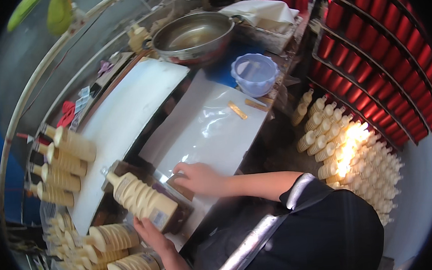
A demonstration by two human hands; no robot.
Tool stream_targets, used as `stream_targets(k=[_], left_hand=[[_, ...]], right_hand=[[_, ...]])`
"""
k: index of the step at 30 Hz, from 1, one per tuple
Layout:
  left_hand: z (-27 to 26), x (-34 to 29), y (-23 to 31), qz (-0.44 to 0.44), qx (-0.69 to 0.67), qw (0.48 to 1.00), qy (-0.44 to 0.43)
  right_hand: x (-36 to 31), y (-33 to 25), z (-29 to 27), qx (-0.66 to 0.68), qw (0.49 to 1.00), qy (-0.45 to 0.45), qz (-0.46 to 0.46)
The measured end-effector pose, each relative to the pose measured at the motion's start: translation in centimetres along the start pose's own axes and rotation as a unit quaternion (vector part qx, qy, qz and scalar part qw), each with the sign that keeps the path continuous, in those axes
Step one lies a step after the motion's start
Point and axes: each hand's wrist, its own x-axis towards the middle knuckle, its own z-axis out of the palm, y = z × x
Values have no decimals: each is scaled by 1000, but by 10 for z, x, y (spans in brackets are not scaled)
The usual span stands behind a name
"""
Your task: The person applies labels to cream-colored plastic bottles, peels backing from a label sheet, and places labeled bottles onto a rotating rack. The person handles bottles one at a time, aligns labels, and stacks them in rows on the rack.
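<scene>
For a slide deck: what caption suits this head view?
Left hand holds a cream ribbed plastic bottle while right hand presses a small brown label on the white table.

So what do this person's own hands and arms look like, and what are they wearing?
Both hands, left hand and right hand, are bare: no gloves, and no rings or watch that I can make out. The forearms are uncovered too. A dark short-sleeved top with pale shiny stripes covers the upper body.

A metal bowl (193,35) stands behind the plastic sheet (205,128), a plastic tub (254,73) at its right.
</scene>
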Motion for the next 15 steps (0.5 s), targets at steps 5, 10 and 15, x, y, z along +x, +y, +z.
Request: stream_targets(k=[5,10,15], left_hand=[[-12,-4,-2,73,74,994,-27],[-11,-2,-18,54,-6,998,23],[-15,1,-32,27,-30,996,83]], right_hand=[[25,15,-37,74,996,17,-41],[55,19,-108,174,984,-12,-34],[66,1,-191,267,960,-62,58]])
